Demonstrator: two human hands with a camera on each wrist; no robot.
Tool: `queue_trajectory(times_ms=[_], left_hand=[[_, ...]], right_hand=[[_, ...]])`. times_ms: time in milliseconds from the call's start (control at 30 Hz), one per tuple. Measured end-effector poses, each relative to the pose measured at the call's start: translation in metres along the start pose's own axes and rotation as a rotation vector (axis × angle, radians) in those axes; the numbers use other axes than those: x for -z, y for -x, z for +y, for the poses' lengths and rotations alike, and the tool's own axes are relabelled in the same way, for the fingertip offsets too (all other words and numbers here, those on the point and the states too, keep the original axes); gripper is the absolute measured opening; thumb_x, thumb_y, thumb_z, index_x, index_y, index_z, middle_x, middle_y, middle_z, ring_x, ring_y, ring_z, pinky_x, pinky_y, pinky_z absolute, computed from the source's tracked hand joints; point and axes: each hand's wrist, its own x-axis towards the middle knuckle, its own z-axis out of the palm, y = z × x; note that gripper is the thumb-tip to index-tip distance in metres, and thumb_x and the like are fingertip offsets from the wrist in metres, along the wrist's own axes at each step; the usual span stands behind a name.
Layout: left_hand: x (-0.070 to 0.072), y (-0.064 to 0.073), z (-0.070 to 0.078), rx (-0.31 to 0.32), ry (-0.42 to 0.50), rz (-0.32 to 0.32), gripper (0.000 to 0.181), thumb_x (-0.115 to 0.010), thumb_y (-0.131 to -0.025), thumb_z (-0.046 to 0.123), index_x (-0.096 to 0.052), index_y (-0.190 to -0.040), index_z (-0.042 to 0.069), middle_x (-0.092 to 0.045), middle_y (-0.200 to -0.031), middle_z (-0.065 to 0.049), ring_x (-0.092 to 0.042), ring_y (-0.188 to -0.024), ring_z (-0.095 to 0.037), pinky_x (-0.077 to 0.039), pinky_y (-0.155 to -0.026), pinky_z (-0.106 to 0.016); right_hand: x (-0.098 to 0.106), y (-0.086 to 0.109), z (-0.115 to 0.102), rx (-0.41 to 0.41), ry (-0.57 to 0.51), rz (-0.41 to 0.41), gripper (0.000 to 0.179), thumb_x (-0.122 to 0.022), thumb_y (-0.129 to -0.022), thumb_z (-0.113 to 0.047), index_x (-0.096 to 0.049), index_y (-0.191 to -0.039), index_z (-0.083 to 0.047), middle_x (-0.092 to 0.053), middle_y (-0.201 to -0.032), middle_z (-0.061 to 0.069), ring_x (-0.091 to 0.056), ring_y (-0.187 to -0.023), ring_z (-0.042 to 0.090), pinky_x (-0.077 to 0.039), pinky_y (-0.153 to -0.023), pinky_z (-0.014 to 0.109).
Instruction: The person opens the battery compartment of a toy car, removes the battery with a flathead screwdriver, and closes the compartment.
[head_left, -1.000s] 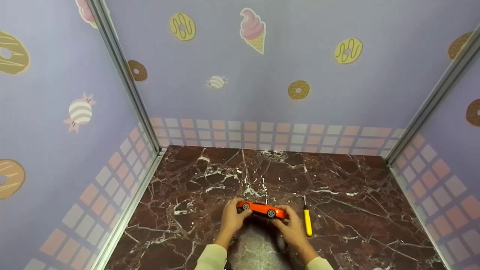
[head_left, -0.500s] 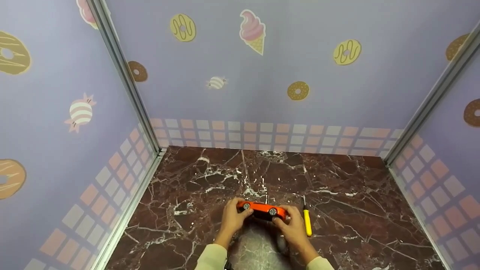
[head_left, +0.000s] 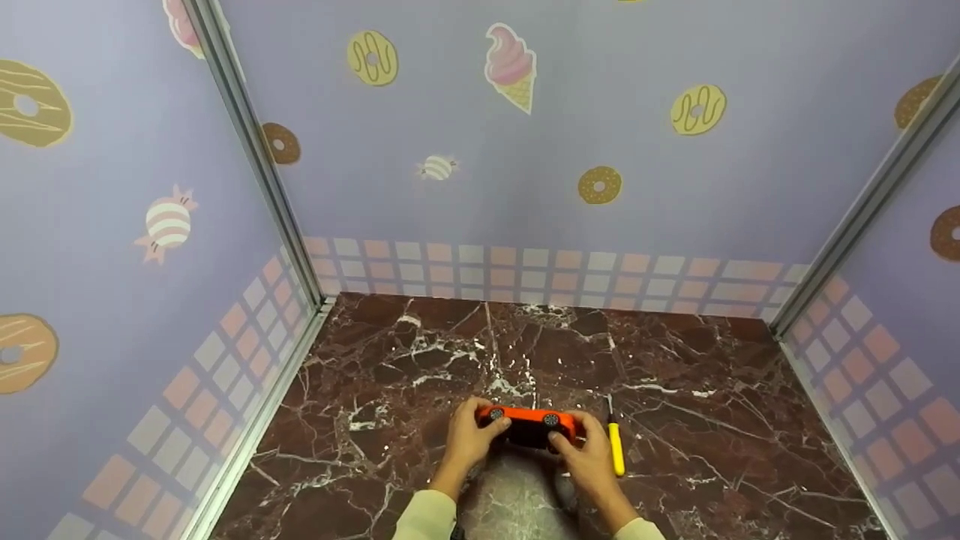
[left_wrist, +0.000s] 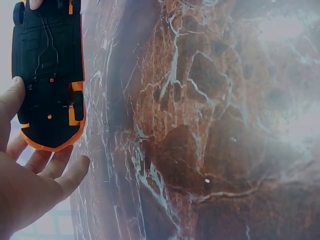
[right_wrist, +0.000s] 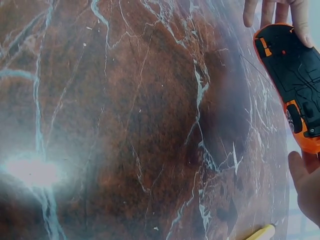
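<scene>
We are seeing an orange toy car [head_left: 527,427] being held end to end between two hands, seemingly just above a dark marble table [head_left: 697,420]; the left hand [head_left: 469,439] is pinching one end and the right hand [head_left: 587,450] the other, both grips opening only as wide as the car's body, thumbs resting on the near side and fingers going behind it. The car's long axis is running from left to right across our view, dipping slightly toward the right hand; its black underside [left_wrist: 50,65] is facing us, with two wheels [head_left: 551,420] showing along the upper edge; we are unable to tell nose from tail. A yellow-handled screwdriver [head_left: 616,448] is lying on the table just beside the right hand, on its outer side; its long axis is pointing away from us, handle near and shaft far, roughly crosswise to the car. We are judging that any further move is hinging on this layout; the right hand is clearly the nearer to the screwdriver, the left is lying well apart from it, and both are busy at the car's ends.
</scene>
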Motion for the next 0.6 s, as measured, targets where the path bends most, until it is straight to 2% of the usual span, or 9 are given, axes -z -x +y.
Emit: queue_trajectory(times_ms=[200, 367, 600], left_hand=[[-0.0007, 0.0021, 0.0024, 0.005, -0.010, 0.016, 0.039, -0.085, -0.083, 0.028, -0.068, -0.110, 0.005, -0.067, -0.107, -0.014, -0.064, -0.103, -0.033, -0.050, -0.094, -0.050], [-0.0021, 0.0017, 0.0030, 0.002, -0.009, 0.015, 0.039, -0.086, -0.082, 0.026, -0.068, -0.108, 0.004, -0.067, -0.106, -0.015, -0.065, -0.102, -0.034, -0.051, -0.093, -0.051], [-0.0024, 0.0009, 0.0037, 0.033, -0.006, -0.002, 0.040, -0.088, -0.077, 0.019, -0.069, -0.109, 0.006, -0.066, -0.107, -0.013, -0.065, -0.103, -0.033, -0.051, -0.094, -0.049]], right_hand=[[-0.0004, 0.0006, 0.0007, -0.050, -0.036, 0.022, 0.046, -0.080, -0.085, -0.003, -0.059, -0.126, -0.002, -0.066, -0.114, 0.017, -0.063, -0.096, 0.023, -0.054, -0.078, 0.023], [0.0004, 0.0008, 0.0011, -0.053, -0.037, 0.033, 0.047, -0.081, -0.085, -0.004, -0.057, -0.126, -0.001, -0.066, -0.115, 0.018, -0.062, -0.094, 0.021, -0.052, -0.078, 0.023], [0.0023, 0.0009, 0.0020, -0.040, -0.008, 0.049, 0.045, -0.083, -0.084, -0.007, -0.059, -0.121, -0.003, -0.067, -0.112, 0.017, -0.062, -0.091, 0.018, -0.053, -0.078, 0.023]])
